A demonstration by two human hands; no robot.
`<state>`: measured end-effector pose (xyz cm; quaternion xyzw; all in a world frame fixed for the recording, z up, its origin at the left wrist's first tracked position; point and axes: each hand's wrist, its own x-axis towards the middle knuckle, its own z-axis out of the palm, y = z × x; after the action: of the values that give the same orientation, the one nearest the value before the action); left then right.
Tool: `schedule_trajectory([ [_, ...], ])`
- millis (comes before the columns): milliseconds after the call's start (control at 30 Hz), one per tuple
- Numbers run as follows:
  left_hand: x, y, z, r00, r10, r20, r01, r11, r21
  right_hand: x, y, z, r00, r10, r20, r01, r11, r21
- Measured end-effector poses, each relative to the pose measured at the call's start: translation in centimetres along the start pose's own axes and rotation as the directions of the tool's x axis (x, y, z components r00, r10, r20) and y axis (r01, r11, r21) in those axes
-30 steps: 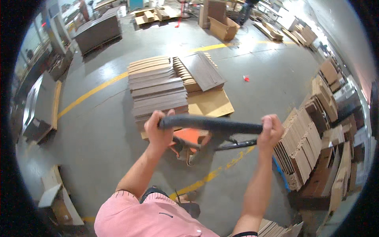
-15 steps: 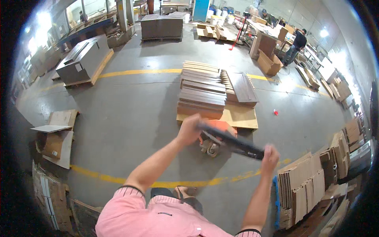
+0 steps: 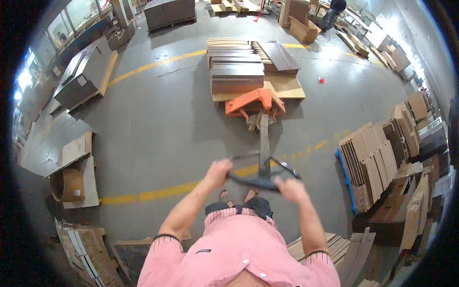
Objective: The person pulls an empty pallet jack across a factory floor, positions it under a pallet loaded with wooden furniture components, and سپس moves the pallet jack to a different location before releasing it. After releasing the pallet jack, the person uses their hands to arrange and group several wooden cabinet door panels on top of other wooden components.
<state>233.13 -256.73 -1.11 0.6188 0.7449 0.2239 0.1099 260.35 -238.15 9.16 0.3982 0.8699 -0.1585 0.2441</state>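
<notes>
Both of my hands grip the black loop handle of an orange pallet jack. My left hand is wrapped round the left end of the bar, and my right hand closes on it further right. From the handle a grey shaft runs forward to the orange body. The jack's body stands against a wooden pallet. Stacked on that pallet are several dark brown panels, with one flat dark panel leaning over the right-hand stack. The jack's forks are hidden.
Cardboard sheets stand on a blue pallet at my right. An open carton lies at left, with wood boards nearer. A grey stack sits on a pallet further left. A person stands far right. A red scrap lies on the floor.
The handle has swung down and nearer my body, with both hands still on it. The loaded pallet appears higher in the picture, and the jack's orange body and shaft now show plainly.
</notes>
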Motion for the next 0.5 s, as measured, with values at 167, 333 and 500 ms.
schedule_trajectory([
  [167,4.8,0.5,-2.4,0.939,0.028,-0.343,-0.101,0.975,-0.198,0.5,1.0,-5.7,0.954,-0.058,-0.295,0.070,0.997,0.031],
  [333,-6.6,5.2,3.2,0.966,-0.216,0.141,0.204,0.974,0.100,-4.2,-0.9,7.7,0.999,0.034,-0.024,-0.036,0.997,-0.073],
  [500,-4.0,5.5,-0.3,0.999,-0.043,-0.030,0.041,0.997,-0.071,-4.5,2.0,3.1,0.996,-0.063,-0.061,0.069,0.994,0.090],
])
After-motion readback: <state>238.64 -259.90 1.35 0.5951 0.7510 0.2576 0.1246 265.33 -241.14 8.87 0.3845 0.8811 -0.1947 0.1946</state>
